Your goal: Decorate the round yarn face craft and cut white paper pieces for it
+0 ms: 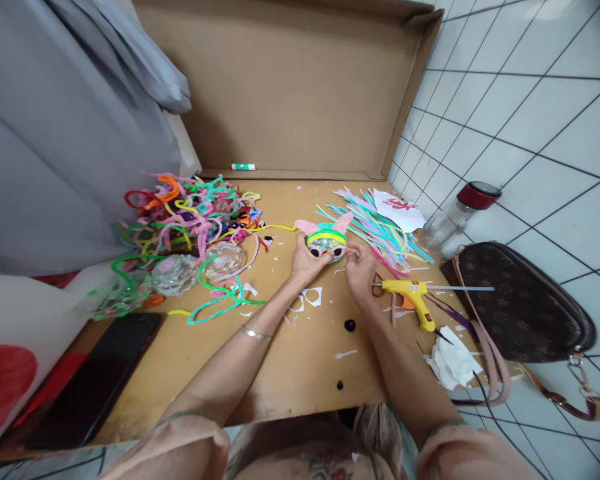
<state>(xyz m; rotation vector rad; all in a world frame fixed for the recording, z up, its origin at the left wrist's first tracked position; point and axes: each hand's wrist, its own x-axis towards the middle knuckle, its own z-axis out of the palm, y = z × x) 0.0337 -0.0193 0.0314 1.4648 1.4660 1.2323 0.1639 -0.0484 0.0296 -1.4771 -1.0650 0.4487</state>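
My left hand [309,264] is closed around a clear faceted ball decorated as an animal face [326,241]. Two pink ears stand up from the ball, green and yellow fuzzy bands cross its top, and dark eyes show on the front. Close beside the ball's right edge, my right hand [360,267] has its fingers curled together in a pinch. What sits between those fingertips, if anything, is too small to make out. A yellow glue gun [407,290] with a glue stick in its back lies just right of my right wrist.
Tangled pipe cleaners [195,217] and clear faceted balls [175,274] crowd the left; straight pipe cleaners [380,227] lie back right. A phone [100,380], crumpled tissue [453,357], brown handbag [520,300] and red-lidded bottle [460,213] flank the table. Cardboard [295,87] stands behind.
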